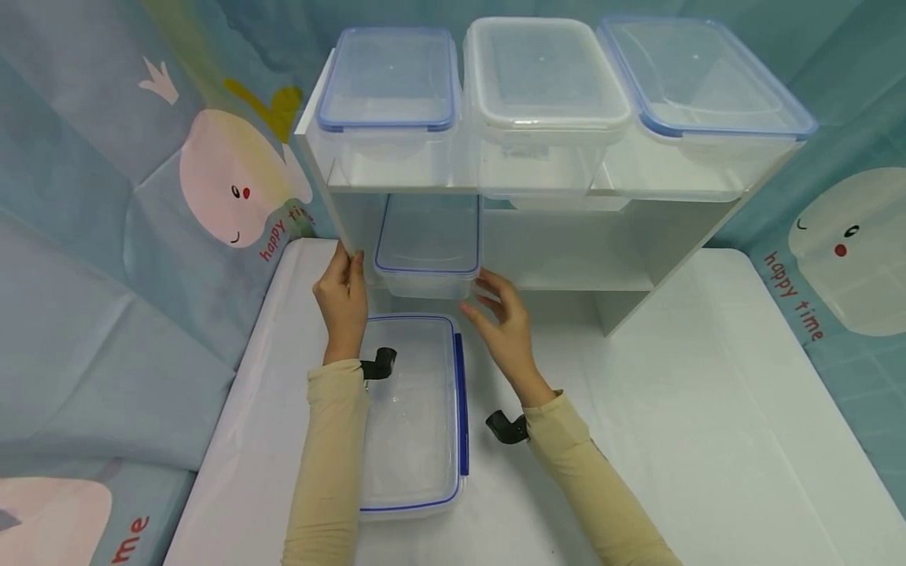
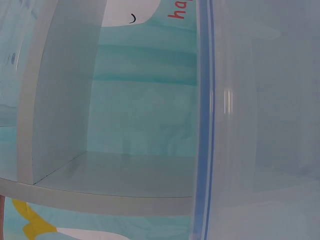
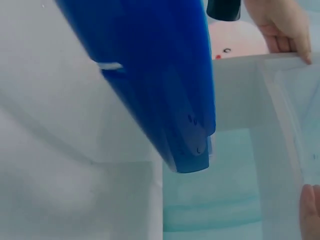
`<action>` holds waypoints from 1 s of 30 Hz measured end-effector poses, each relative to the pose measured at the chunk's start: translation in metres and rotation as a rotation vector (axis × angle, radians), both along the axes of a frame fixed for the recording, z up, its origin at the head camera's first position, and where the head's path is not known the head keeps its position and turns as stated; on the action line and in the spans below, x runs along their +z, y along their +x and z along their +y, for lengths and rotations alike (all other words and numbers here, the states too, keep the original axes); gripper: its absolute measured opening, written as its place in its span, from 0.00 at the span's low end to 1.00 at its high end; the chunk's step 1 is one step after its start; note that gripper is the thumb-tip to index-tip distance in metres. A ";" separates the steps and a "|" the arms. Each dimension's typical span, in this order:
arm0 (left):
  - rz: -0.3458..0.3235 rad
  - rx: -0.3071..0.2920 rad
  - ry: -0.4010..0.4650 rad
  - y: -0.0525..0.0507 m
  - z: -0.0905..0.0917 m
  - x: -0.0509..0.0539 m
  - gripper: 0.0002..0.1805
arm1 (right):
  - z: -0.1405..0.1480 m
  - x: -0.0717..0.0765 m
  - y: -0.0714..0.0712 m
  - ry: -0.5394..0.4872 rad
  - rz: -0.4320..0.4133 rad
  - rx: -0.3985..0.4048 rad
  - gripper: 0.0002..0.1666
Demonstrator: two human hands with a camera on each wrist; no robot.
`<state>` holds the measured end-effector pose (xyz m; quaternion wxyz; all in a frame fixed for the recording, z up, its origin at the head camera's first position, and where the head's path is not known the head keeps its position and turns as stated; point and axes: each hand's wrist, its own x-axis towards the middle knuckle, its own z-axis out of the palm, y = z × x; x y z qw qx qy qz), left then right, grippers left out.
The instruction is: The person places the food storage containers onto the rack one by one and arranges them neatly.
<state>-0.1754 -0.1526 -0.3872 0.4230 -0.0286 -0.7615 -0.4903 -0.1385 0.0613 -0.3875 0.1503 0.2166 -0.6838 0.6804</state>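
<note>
A clear lidded food container [image 1: 428, 236] with a blue seal sits in the left middle compartment of the white shelf unit [image 1: 566, 244], its front end jutting out. My left hand [image 1: 343, 295] grips the front edge of the unit's left side panel, beside the container; its thumb lies in front. At the container's front right corner is my right hand [image 1: 506, 322], fingers loosely bent, fingertips by its side and thumb apart. A larger clear box [image 1: 414, 417] with a blue seal lies on the table below; its blue latch [image 3: 160, 85] looms in the right wrist view.
Three clear lidded containers stand on the top shelf: a blue-rimmed one [image 1: 389, 79] left, a white-rimmed one [image 1: 548, 75] mid, a wide blue-rimmed one [image 1: 708, 79] right. White table [image 1: 708, 432] surrounds the unit's base. Printed curtains [image 1: 92, 236] hang around.
</note>
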 end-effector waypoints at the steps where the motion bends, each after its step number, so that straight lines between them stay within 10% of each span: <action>1: 0.002 0.000 -0.001 -0.003 -0.002 -0.004 0.18 | 0.002 -0.001 0.002 0.006 -0.005 0.004 0.31; 10: -0.011 -0.005 0.002 0.016 0.013 0.024 0.17 | 0.018 -0.023 0.037 0.057 -0.017 0.020 0.28; 22: -0.017 0.003 -0.001 0.018 0.015 0.026 0.17 | 0.023 -0.069 0.107 0.234 -0.020 0.024 0.29; 30: -0.015 0.030 -0.002 0.018 0.017 0.027 0.15 | 0.023 -0.117 0.128 0.303 0.041 0.078 0.39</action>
